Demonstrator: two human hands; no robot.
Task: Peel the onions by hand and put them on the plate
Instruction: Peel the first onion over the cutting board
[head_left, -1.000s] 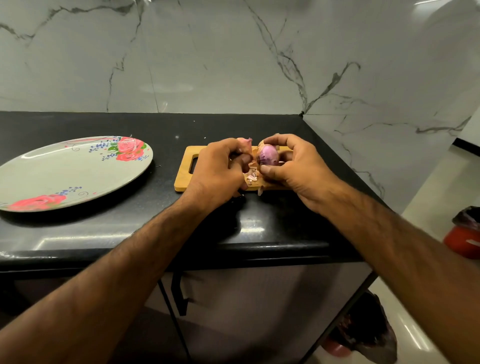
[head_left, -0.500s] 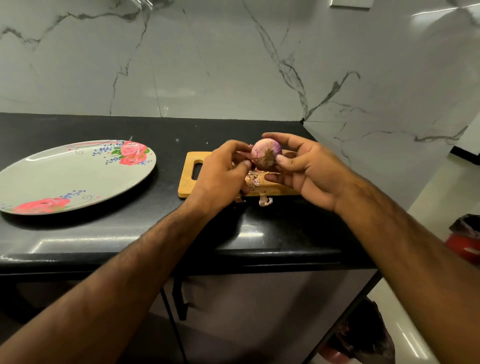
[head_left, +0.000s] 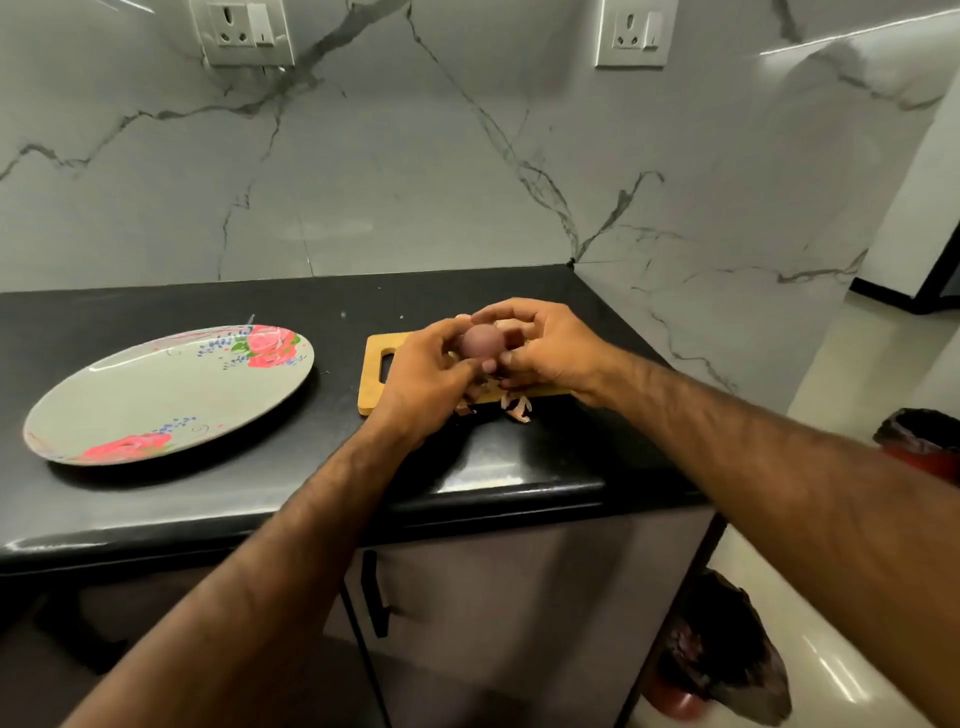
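Onion turned, maybe peeled, in left hand, right hand, masking board

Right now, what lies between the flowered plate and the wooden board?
Only a bare strip of black counter, in the head view; plate and board do not touch.

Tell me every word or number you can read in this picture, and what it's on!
There are none to read.
The plate carries only painted flowers, no letters.
The left wall socket and the right wall socket show no marking that can be read.
The cutting board and the onion bear nothing.
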